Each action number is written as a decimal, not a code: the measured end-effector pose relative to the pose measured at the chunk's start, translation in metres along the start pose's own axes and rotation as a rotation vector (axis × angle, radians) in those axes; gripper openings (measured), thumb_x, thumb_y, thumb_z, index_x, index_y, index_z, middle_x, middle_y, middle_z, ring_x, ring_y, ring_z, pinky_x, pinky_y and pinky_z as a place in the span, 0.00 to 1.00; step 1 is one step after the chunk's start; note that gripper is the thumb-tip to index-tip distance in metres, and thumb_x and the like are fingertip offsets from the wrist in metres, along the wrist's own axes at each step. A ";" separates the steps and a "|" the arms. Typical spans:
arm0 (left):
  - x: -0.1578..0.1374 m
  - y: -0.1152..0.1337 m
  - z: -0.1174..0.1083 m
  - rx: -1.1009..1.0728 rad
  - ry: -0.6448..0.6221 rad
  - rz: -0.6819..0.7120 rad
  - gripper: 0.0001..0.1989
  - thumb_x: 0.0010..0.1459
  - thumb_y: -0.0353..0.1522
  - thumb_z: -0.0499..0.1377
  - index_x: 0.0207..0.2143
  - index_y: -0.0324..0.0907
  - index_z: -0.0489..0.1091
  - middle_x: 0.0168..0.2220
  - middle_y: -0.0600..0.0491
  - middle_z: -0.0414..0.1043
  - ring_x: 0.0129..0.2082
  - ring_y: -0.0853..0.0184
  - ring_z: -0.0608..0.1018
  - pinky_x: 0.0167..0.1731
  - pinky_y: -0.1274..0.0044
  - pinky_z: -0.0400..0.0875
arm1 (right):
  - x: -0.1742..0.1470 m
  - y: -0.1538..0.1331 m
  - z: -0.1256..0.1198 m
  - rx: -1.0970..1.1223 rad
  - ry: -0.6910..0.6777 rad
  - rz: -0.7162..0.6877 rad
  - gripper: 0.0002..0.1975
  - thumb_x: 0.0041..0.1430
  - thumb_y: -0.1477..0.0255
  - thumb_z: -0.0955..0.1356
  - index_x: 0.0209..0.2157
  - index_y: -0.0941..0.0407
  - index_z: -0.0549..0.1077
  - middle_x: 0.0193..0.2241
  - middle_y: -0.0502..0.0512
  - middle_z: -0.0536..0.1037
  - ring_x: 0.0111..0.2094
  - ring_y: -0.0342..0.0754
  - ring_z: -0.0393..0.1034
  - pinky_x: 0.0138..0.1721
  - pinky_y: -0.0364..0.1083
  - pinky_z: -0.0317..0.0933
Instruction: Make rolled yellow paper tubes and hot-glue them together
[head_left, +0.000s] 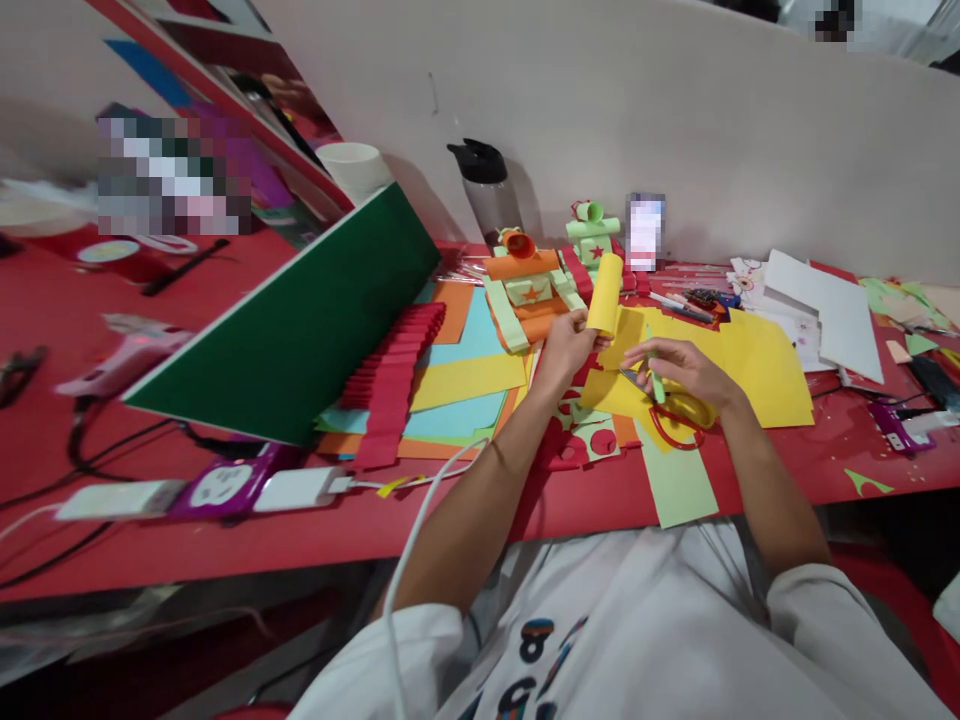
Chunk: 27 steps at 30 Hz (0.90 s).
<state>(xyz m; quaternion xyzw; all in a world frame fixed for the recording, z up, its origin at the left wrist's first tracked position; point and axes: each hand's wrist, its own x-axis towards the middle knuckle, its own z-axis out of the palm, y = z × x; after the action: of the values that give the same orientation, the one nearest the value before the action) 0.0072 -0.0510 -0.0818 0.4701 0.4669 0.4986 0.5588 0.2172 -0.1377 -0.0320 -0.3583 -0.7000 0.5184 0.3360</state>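
A rolled yellow paper tube (pixel 606 292) stands slightly tilted in my left hand (pixel 571 348), whose fingers close around its lower end. My right hand (pixel 679 368) is closed on a slim light green pen-like stick (pixel 657 384); its exact kind is not clear. Below that hand lies a pair of scissors (pixel 679 432) with a red and yellow handle, partly covered by my fingers. Cut yellow paper (pixel 757 370) spreads under and beside the right hand. Just beyond my left hand sits an orange and green paper figure (pixel 531 290) with a star on it.
A smaller green paper figure (pixel 592 232) and a phone (pixel 645 232) stand by the wall. A dark-lidded bottle (pixel 487 190) is behind. On the left are a green board (pixel 300 320), folded red paper (pixel 394 385) and a power strip (pixel 221 487). A white cable (pixel 420 520) crosses near my left arm.
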 end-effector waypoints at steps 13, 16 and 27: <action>-0.014 0.015 0.001 0.102 -0.026 0.103 0.12 0.48 0.21 0.59 0.35 0.40 0.76 0.27 0.53 0.78 0.28 0.62 0.81 0.34 0.74 0.78 | 0.014 0.017 0.030 -0.365 0.250 -0.097 0.22 0.74 0.51 0.62 0.49 0.50 0.78 0.39 0.57 0.82 0.39 0.51 0.77 0.43 0.50 0.71; -0.017 0.017 0.001 0.150 -0.016 0.117 0.14 0.48 0.20 0.59 0.35 0.40 0.78 0.28 0.53 0.78 0.28 0.61 0.81 0.34 0.74 0.76 | 0.017 0.025 0.036 -0.566 0.407 -0.137 0.17 0.72 0.55 0.64 0.49 0.51 0.77 0.42 0.57 0.82 0.43 0.53 0.77 0.47 0.51 0.71; -0.018 0.013 -0.003 0.399 0.009 0.194 0.15 0.48 0.21 0.59 0.36 0.42 0.80 0.25 0.53 0.80 0.27 0.59 0.82 0.28 0.76 0.69 | 0.022 0.025 0.041 -0.953 0.315 -0.044 0.16 0.72 0.63 0.60 0.52 0.52 0.74 0.44 0.60 0.83 0.46 0.55 0.77 0.51 0.52 0.68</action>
<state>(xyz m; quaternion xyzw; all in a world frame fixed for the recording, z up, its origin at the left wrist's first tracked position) 0.0018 -0.0675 -0.0679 0.6120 0.5112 0.4500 0.4020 0.1756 -0.1338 -0.0640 -0.5309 -0.8071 0.0732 0.2476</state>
